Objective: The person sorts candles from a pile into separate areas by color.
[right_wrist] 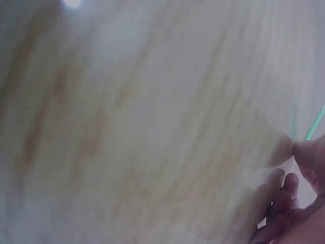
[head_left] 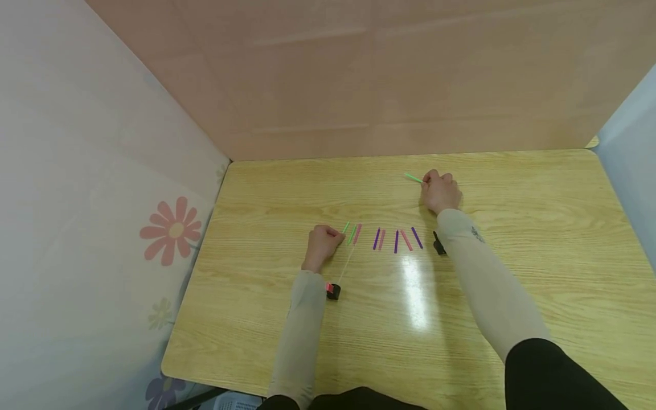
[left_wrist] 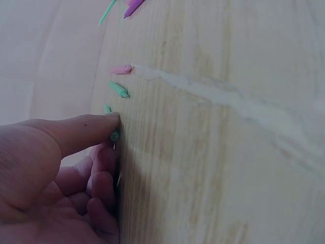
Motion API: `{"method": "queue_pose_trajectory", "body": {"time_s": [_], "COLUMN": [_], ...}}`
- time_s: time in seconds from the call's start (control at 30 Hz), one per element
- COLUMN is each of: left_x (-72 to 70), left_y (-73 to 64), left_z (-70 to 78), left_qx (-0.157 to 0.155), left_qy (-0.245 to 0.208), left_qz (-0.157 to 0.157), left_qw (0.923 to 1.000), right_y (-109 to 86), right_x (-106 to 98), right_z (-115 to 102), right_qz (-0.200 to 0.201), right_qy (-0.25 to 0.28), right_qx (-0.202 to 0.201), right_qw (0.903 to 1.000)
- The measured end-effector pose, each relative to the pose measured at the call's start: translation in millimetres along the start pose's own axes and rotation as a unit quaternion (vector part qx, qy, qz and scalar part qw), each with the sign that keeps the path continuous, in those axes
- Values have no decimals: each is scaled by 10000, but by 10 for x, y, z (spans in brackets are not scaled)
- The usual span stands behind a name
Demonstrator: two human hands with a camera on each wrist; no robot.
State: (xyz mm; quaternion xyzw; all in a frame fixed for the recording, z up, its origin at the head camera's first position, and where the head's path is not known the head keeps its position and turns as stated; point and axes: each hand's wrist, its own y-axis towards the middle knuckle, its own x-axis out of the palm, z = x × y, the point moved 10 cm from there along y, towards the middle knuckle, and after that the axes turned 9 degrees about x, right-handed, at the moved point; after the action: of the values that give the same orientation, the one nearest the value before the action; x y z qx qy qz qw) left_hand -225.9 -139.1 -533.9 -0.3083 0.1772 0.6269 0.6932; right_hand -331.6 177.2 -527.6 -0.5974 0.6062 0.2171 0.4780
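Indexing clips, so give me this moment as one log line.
left hand: pinches leftmost green stick | right hand: holds another green stick | table: pink sticks, purple sticks

head view looks forward and down from the near side; close wrist views share its left hand (head_left: 322, 245) and right hand (head_left: 442, 192) respectively.

Left hand (head_left: 324, 244) hides the middle of the left green stick (left_wrist: 107, 109) it pinches, left wrist view. Right hand (head_left: 441, 193) cut off by right wrist view's right edge, as is the right green stick's (head_left: 413, 177) far end; near end hidden in fingers. Tabletop (right_wrist: 152, 152) blurred there. 1 purple stick (left_wrist: 133, 9) cut off, left wrist view's top edge. Sleeve print (head_left: 477, 234) too small to read.
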Motion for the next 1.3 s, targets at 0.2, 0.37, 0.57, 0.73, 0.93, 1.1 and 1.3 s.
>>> {"method": "queue_pose_trajectory", "body": {"time_s": [0.2, 0.37, 0.57, 0.73, 0.93, 1.1, 1.3], "left_x": [13, 3, -5, -14, -22, -16, -23], "left_y": [-9, -26, -22, -25, -27, -34, -33], "left_z": [-11, 10, 29, 33, 27, 12, 14], "left_qx": [-55, -33, 21, 27, 17, -30, -21], "left_qy": [-65, 18, -3, 6, 84, 28, 42], "left_qz": [12, 65, 83, 76, 79, 68, 82], "left_qw": [10000, 10000, 10000, 10000, 9999, 10000, 10000], "right_y": [4, -1, -11, -8, -4, 0, -16], "right_x": [9, 13, -8, -5, 9, 19, 14], "right_z": [21, 27, 16, 12, 7, 8, -3], "right_qz": [40, 35, 48, 51, 19, -3, -44], "right_qy": [81, 142, 189, 176, 159, 163, 257], "right_qx": [24, 42, 67, 63, 85, 107, 129], "right_qw": [10000, 9999, 9998, 9998, 9998, 9998, 9996]}}
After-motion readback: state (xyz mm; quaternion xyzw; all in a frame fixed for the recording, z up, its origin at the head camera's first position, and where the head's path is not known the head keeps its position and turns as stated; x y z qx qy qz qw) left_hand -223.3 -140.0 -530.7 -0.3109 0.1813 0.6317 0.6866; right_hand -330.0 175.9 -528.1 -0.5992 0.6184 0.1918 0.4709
